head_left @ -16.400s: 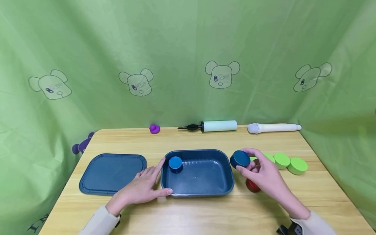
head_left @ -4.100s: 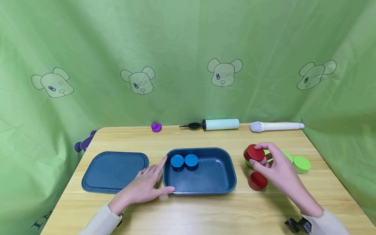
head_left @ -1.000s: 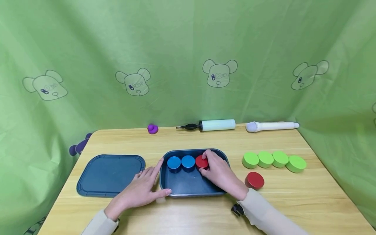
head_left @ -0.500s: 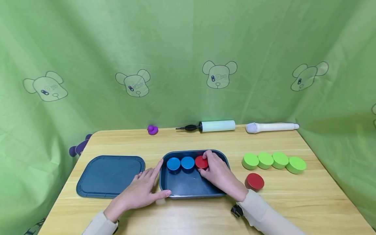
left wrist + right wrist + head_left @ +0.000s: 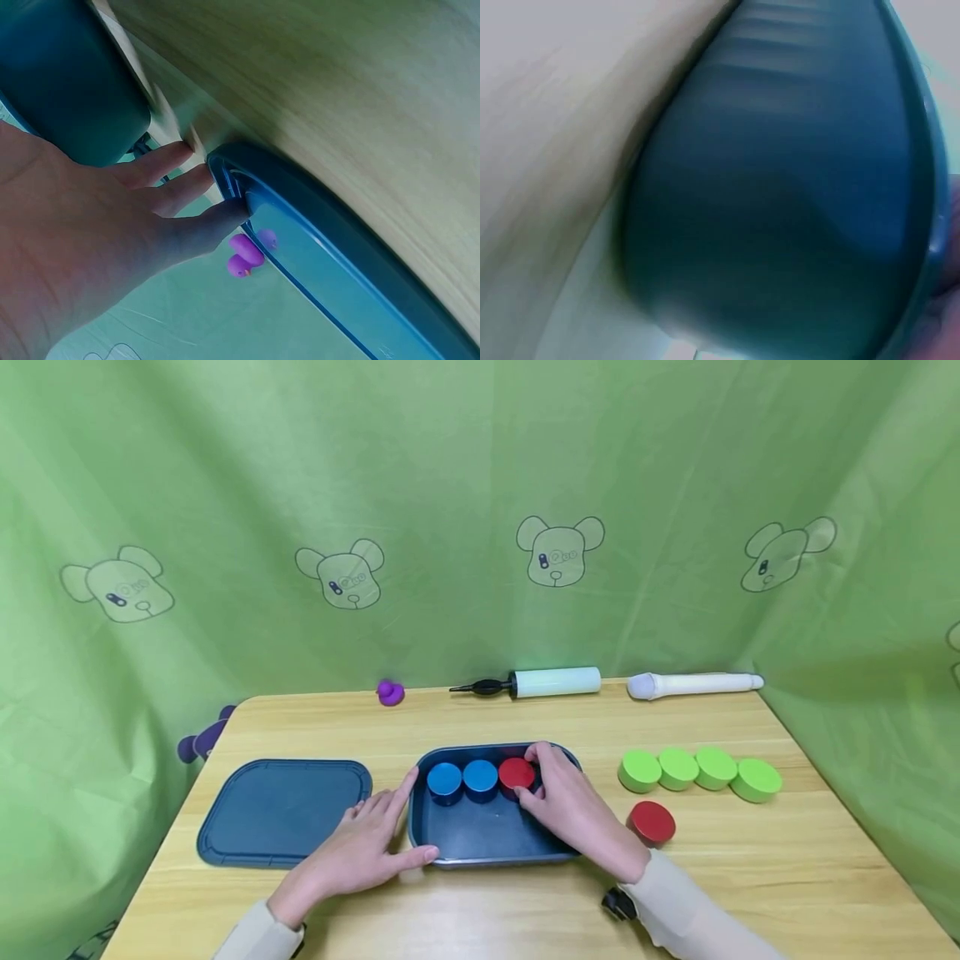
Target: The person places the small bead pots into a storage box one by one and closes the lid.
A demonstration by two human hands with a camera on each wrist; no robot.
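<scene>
A dark blue tray (image 5: 495,858) sits mid-table with two blue pucks (image 5: 445,779) and a red puck (image 5: 513,774) in a row along its far wall. My right hand (image 5: 558,797) reaches into the tray, thumb and fingers curled round the red puck's right side. My left hand (image 5: 375,835) lies flat on the table, with straight fingers against the tray's left wall. In the left wrist view the left hand (image 5: 112,225) rests between the tray (image 5: 67,97) and the lid (image 5: 337,262). The right wrist view shows only the blurred tray (image 5: 780,210).
The tray's flat blue lid (image 5: 285,810) lies to the left. A second red puck (image 5: 651,821) and a row of several green pucks (image 5: 697,770) sit on the right. A pump (image 5: 555,682), a white cylinder (image 5: 693,684) and a purple duck (image 5: 390,692) line the far edge.
My right hand brought a red puck from the right side into the tray and set it beside the two blue ones. In the last half second it shifted slightly right.
</scene>
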